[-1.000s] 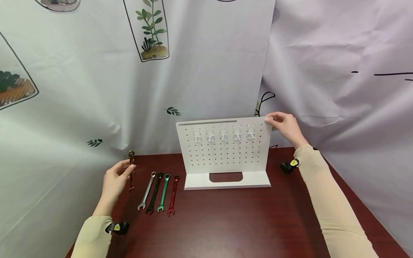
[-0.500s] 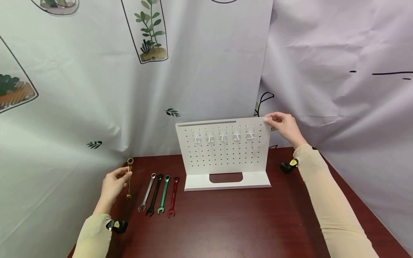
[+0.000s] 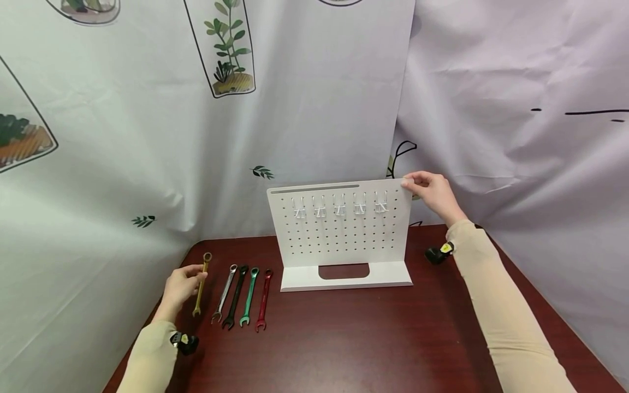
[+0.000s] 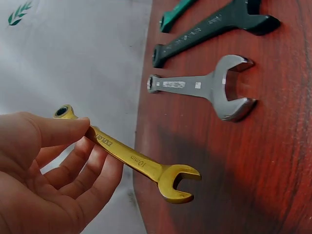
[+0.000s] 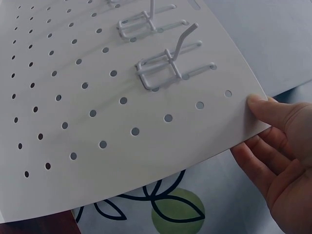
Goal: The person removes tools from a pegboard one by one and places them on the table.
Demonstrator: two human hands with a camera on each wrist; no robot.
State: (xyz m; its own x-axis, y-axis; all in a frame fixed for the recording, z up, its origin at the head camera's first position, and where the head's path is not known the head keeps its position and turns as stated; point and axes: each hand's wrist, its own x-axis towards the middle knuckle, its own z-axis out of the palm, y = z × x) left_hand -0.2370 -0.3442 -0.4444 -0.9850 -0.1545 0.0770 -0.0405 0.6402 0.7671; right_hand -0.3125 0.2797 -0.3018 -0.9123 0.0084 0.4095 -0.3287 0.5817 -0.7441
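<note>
Between thumb and fingers my left hand (image 3: 181, 286) pinches a gold combination wrench (image 4: 139, 158) near its ring end, its open end pointing away from the palm. To its right on the table lie a silver wrench (image 3: 224, 293), a black wrench (image 3: 236, 296), a green wrench (image 3: 249, 296) and a red wrench (image 3: 264, 300), side by side. My right hand (image 3: 432, 192) grips the top right corner of a white pegboard stand (image 3: 344, 234), thumb on the front face, fingers behind. White wire hooks (image 5: 163, 68) sit in a row across the board's upper part.
The dark red table (image 3: 344, 338) carries everything. A white curtain (image 3: 147, 136) with printed plants hangs close behind and at the left. The pegboard's base (image 3: 304, 278) has a cut-out slot at its middle.
The left hand has brought the gold wrench lower and nearer the silver wrench, after a slight shift left. The right hand stays on the board's corner.
</note>
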